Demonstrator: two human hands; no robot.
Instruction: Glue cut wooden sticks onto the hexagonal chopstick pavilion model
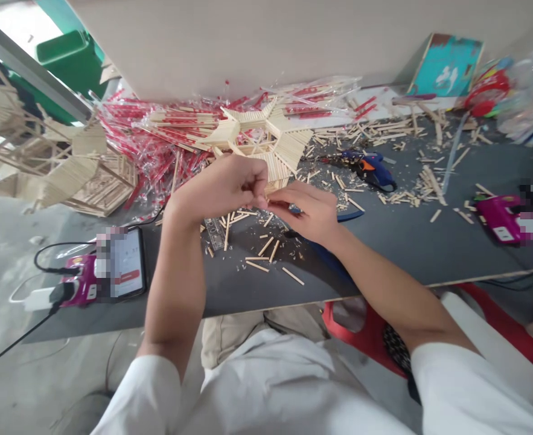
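Observation:
My left hand (232,184) is bent at the wrist, its fingers curled in a pinch. Its fingertips meet those of my right hand (309,208), which also pinches. Whatever sits between them is too small and hidden to name. Just beyond my hands stands a star-shaped model (293,148) built of thin wooden sticks, partly covered by my left hand. Below my hands lie short cut sticks (257,264) and a ruler-like strip (215,234) with markings. A blue curved handle (353,215) shows beside and under my right hand; the rest of that tool is hidden.
Red-tipped sticks in clear plastic (130,133) are heaped behind. A blue-and-orange tool (372,170) lies among wood scraps. At left are a larger stick model (67,175), a phone (133,266) and a purple box with cables (82,275). Another purple box (504,220) sits right.

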